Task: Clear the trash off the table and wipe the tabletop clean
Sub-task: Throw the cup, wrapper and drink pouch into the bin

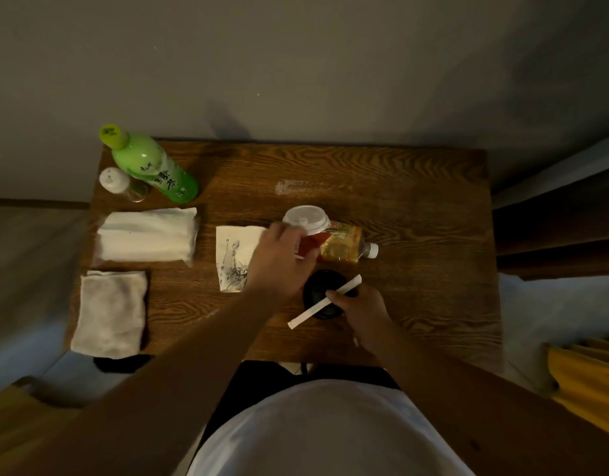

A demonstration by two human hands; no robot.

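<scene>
gripping the lidded cup (pixel 306 219) at frame centre, the left hand (pixel 279 259) may tip it, possibly spilling; the right hand (pixel 359 312) pinches a wrapped straw (pixel 325 301) over the black lid (pixel 322 298), on the table (pixel 416 207).

I see a bench (pixel 416 187) of dark wood with bold grain and a dull finish, scuffed pale in one patch near its far edge. At the far left corner a green plastic bottle (pixel 151 166) shines glossy. A pack of tissues (pixel 146 235) sits in thin clear film, and near the left edge lies a matt, nubby cloth (pixel 110 312). The printed napkin (pixel 234 255) looks like soft paper. A cup (pixel 308 231) has a smooth white plastic lid; the amber bottle (pixel 344 245) is clear plastic. The straw wrapper (pixel 325 301) is plain matt paper.
</scene>
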